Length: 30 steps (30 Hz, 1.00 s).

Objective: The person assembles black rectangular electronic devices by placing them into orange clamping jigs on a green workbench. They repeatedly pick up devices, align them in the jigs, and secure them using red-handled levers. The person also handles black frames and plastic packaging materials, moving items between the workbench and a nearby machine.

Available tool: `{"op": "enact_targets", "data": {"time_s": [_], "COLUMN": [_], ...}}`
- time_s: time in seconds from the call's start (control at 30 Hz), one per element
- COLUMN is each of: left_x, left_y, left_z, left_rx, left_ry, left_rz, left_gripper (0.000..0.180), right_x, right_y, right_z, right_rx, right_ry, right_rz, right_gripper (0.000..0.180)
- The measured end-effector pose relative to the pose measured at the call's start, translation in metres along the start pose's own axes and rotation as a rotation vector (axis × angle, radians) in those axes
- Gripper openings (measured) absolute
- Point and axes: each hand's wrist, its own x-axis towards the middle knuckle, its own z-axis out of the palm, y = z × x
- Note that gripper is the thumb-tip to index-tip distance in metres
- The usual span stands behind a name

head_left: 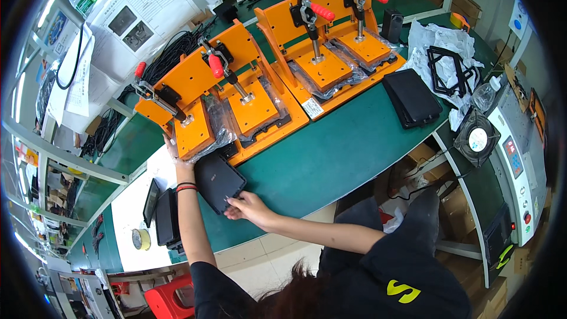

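Note:
My right hand [247, 208] pinches the near corner of a flat black plastic panel [220, 182], which lies at the front left of the left orange clamp fixture [248, 152]. Up at that fixture's leftmost pressing block [194, 132], my left hand [172, 150] touches the block's near left edge; its fingers are mostly hidden, so their grip cannot be made out. Clear plastic film [220, 119] hangs around the blocks. Red-handled toggle clamps, one with a red grip [215, 66], stand above them.
A second orange fixture [354, 87] stands to the right on the green table [307, 159]. Beyond it are stacked black panels [411, 98], black frames [447, 71] on white wrapping, and a fan [476, 138]. At the left lie dark panels [168, 217] and a tape roll [140, 239].

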Motion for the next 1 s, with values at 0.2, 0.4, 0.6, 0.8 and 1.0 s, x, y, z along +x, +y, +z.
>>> {"op": "enact_targets", "data": {"time_s": [0.2, 0.4, 0.6, 0.8, 1.0], "left_x": [-0.036, 0.004, 0.017, 0.032, -0.018], "left_y": [0.081, 0.122, 0.159, 0.207, 0.124], "left_z": [-0.036, 0.044, 0.191, 0.153, 0.228], "left_rx": [0.055, 0.954, 0.426, 0.021, 1.569], "left_ry": [0.006, 0.494, 0.168, -0.363, -0.419], "left_rz": [-0.465, 0.620, 0.331, 0.407, 0.161], "left_gripper": [0.071, 0.043, 0.070, 0.048, 0.027], "right_x": [-0.126, -0.186, -0.188, -0.188, -0.184], "right_y": [-0.019, -0.032, -0.032, -0.029, -0.033], "right_z": [-0.035, -0.077, -0.074, -0.075, -0.084], "right_rx": [-0.180, -0.207, -0.170, -0.221, -0.198], "right_ry": [0.002, 0.253, 0.349, 0.311, 0.367], "right_rz": [-0.049, -0.116, -0.167, -0.121, -0.125], "right_gripper": [0.025, 0.020, 0.020, 0.020, 0.019]}}
